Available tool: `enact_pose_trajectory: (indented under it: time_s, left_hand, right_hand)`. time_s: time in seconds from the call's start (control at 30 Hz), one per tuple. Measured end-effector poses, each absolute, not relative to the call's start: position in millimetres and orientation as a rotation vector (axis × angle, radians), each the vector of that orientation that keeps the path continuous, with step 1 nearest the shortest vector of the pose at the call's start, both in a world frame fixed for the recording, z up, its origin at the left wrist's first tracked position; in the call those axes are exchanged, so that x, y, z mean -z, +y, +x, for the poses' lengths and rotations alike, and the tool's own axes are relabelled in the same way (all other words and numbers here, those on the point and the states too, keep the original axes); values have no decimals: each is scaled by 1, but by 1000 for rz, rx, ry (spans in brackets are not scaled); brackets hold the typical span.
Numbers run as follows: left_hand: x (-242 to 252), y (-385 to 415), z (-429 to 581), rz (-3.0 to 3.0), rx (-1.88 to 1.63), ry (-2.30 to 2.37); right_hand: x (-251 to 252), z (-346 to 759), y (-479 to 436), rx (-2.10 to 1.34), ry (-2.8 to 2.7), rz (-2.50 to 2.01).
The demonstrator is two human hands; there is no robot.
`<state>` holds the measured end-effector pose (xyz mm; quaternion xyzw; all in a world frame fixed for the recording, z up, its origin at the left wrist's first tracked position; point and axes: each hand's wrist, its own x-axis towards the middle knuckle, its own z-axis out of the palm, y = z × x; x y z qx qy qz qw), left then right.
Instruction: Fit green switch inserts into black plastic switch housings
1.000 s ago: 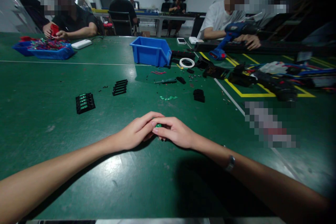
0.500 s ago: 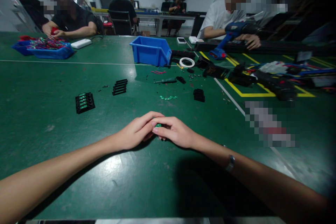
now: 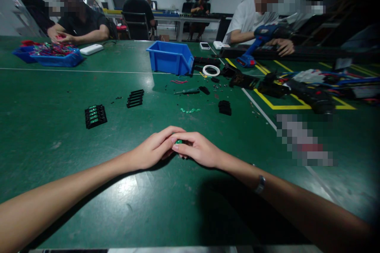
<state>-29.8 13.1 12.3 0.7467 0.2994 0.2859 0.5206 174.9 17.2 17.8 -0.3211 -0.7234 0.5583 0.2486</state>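
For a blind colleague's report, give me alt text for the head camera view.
The person's left hand and right hand meet on a green table, pinching a small green part. Beyond lie black holders with green inserts, a screwdriver and a blue bin; other people work at the far side.

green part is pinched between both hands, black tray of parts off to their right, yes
No: in the head view the black tray lies left of the left hand and right hand, which do pinch the green part.
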Motion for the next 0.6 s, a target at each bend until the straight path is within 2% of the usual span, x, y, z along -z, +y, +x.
enact_pose_trajectory:
  time_s: [0.6]
  left_hand:
    - [-12, 15, -30, 1827, -680, 721]
  right_hand:
    - [-17, 176, 18, -1497, -1996, -866]
